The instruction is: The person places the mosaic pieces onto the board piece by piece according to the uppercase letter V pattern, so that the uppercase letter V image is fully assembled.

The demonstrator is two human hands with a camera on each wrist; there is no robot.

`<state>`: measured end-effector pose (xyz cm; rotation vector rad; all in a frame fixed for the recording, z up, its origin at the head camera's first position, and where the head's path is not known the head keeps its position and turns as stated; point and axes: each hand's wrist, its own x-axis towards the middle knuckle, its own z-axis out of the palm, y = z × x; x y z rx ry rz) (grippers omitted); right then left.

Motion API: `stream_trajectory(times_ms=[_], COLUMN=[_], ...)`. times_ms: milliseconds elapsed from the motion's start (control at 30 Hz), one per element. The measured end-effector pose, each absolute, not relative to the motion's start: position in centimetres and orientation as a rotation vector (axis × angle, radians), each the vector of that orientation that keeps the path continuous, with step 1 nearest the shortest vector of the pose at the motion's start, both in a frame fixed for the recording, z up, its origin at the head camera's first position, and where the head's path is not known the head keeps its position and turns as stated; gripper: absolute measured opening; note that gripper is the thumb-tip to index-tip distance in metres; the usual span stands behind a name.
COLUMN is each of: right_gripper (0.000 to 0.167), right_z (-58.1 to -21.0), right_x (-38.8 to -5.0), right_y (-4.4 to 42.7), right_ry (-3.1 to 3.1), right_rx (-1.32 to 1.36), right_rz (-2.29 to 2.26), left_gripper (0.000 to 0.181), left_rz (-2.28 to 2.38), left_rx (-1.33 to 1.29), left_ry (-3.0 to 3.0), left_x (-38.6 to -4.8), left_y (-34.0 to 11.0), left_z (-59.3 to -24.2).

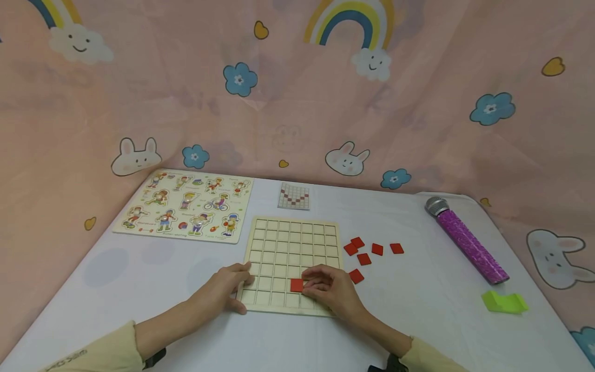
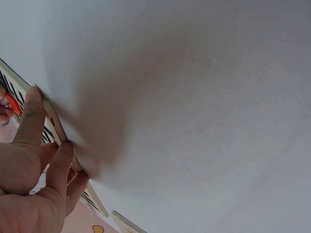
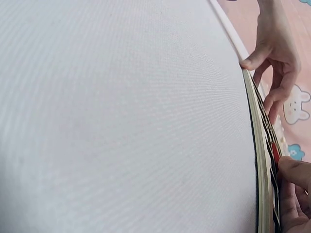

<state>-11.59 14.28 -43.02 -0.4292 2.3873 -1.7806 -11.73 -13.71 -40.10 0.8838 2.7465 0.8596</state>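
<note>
I see the square pale-wood grid board (image 1: 281,253) at centre; six square red tiles (image 1: 377,249) lie right of it, a purple cylindrical microphone (image 1: 470,244) farther right; a rectangular cream picture board (image 1: 186,206) behind left.

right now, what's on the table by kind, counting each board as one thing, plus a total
Red tiles: 7 (6 loose, 1 at the right hand)
Grid board: 1
Picture board: 1
Pattern card: 1
Microphone: 1
Green piece: 1
Total in view: 12
</note>
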Motion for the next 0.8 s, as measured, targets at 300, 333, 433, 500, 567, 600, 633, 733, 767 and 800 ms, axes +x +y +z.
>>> stream_trajectory(times_ms=[300,333,433,500,567,600,633,733,767,800], right_gripper=[0.028,0.028,0.028,0.028,0.028,0.028,0.028,0.028,0.028,0.028], right_z=[-42.82,-42.83,-42.82,-42.82,-42.84,-42.85,-42.87,-42.94,-42.98,-43.00], right_x=[-11.47,-11.44,-11.37,-11.35,-11.37,-11.39,-11.41,-11.47,-11.50,-11.53], right_y=[13.90,13.85,13.74,13.70,13.67,13.66,13.65,13.62,13.61,13.60], right_ry=[2.433,2.434,2.421,2.405,2.395,2.389,2.384,2.375,2.372,2.365], right_rx=[-0.377,-0.372,-0.370,-0.374,-0.386,-0.390,-0.395,-0.410,-0.413,-0.415], right_rz=[-1.758,-1.761,-1.783,-1.799,-1.804,-1.807,-1.809,-1.811,-1.815,-1.819], left_gripper=[0.053,0.053,0.053,0.052,0.052,0.052,0.052,0.052,0.052,0.052], left_rz=[0.875,0.881,0.901,0.905,0.904,0.902,0.898,0.890,0.889,0.886], left_rx=[0.835,0.825,0.804,0.808,0.817,0.822,0.823,0.819,0.816,0.816], left_ry=[2.737,2.732,2.721,2.720,2.720,2.721,2.721,2.724,2.724,2.725], left_x=[-11.62,-11.59,-11.56,-11.57,-11.60,-11.61,-11.61,-11.60,-11.59,-11.58], left_y=[-13.64,-13.65,-13.68,-13.69,-13.71,-13.71,-13.72,-13.71,-13.70,-13.70], left_z=[-39.98,-39.96,-39.96,-39.99,-40.02,-40.03,-40.02,-39.98,-39.96,-39.94])
